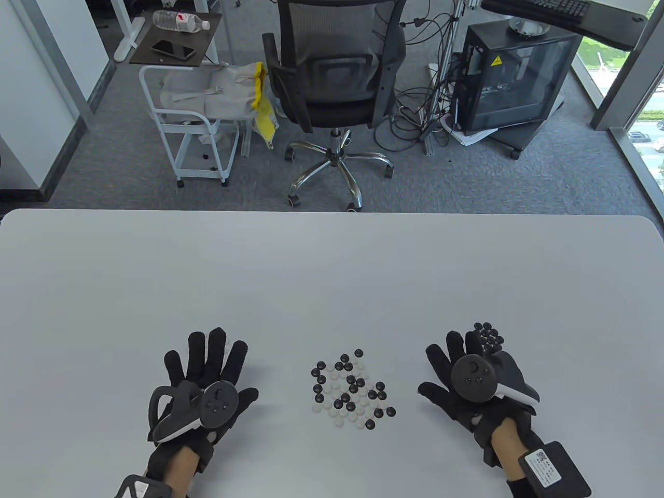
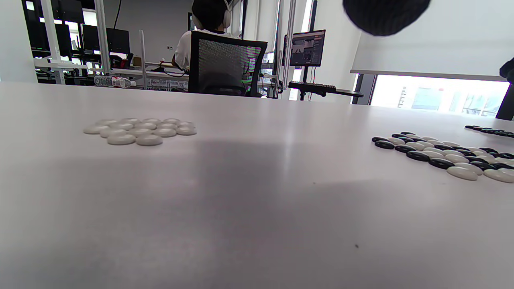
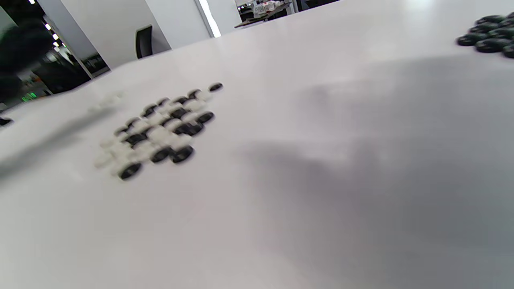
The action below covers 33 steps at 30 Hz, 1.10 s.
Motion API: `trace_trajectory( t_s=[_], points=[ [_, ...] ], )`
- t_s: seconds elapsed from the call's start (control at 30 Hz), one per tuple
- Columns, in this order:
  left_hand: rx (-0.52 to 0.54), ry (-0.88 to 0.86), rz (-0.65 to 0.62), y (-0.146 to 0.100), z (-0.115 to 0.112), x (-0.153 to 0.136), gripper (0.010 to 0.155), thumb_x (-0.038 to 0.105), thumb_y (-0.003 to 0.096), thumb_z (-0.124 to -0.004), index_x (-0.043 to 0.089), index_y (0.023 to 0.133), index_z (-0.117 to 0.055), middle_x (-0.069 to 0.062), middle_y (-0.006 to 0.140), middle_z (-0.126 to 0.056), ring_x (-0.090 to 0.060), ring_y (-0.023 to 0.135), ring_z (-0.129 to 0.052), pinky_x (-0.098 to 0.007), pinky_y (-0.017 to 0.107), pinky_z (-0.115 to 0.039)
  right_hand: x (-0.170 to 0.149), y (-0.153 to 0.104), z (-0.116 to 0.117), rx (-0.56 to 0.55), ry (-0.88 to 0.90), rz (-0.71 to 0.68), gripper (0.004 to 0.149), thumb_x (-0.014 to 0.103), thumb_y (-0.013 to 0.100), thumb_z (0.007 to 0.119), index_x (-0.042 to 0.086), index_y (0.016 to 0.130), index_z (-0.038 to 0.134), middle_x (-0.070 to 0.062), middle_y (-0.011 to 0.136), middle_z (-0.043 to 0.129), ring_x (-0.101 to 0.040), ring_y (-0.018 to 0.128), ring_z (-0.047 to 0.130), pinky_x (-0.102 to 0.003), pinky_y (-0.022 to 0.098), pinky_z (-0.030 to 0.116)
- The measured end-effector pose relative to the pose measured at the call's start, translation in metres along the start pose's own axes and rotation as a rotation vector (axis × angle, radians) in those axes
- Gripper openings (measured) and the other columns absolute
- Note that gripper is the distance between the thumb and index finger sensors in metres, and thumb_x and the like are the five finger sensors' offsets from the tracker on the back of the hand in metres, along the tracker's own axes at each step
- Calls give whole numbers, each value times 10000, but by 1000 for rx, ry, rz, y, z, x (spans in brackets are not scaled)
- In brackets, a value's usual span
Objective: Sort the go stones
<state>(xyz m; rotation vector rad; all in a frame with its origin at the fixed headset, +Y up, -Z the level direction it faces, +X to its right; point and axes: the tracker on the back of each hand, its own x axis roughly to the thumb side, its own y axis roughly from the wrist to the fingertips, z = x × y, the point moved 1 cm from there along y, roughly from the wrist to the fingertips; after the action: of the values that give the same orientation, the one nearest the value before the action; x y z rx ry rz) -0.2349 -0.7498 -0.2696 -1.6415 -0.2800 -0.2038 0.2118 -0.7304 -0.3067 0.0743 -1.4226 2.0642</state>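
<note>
A mixed pile of black and white Go stones lies on the white table between my hands. It also shows in the left wrist view and, blurred, in the right wrist view. A group of white stones lies ahead of my left hand, which is spread flat and holds nothing; in the table view its fingers mostly hide them. A group of black stones lies just beyond my right hand, which is spread open and holds nothing. The black group also shows in the right wrist view.
Beyond the table's far edge stand an office chair, a white cart and a black computer case. The far half of the table is bare.
</note>
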Motion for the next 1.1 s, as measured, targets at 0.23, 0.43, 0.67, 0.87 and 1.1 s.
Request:
trace_trajectory(
  t_s=[0.23,0.43,0.67,0.87,1.1],
  points=[
    [-24,-9,-7,1,-2,1,820,589,570,-543,196,1178,-158,-247,1153,99,-535,962,148,-829,543,-28,37,32,-65,107,94,-13,699,486,636,514,8,1104,718,-427,1158,148,-687,935,-27,-908,509,57],
    [-31,-13,-15,1,-4,4,815,587,571,-544,198,1180,-168,-248,1154,97,-535,962,146,-828,540,-26,50,77,-61,248,56,88,685,483,637,524,16,1087,744,-421,1161,161,-684,938,-20,-909,515,65],
    [-30,-14,-18,1,-4,4,815,586,571,-546,201,1180,-165,-249,1155,97,-535,964,146,-829,538,-23,53,124,-15,360,8,125,688,491,629,512,39,1124,669,-418,1146,102,-679,926,-44,-906,516,59],
    [-39,-27,-15,1,-5,2,803,574,574,-548,204,1184,-179,-251,1157,93,-536,964,146,-831,532,-18,53,147,18,417,15,119,669,468,644,500,51,1163,571,-421,1124,42,-679,909,-71,-905,512,56],
    [-48,-22,-23,0,-5,2,811,580,574,-548,206,1184,-165,-258,1149,111,-540,961,154,-832,529,-11,44,160,37,411,31,150,712,496,623,479,50,1177,507,-429,1111,28,-675,893,-84,-902,505,44]
  ],
)
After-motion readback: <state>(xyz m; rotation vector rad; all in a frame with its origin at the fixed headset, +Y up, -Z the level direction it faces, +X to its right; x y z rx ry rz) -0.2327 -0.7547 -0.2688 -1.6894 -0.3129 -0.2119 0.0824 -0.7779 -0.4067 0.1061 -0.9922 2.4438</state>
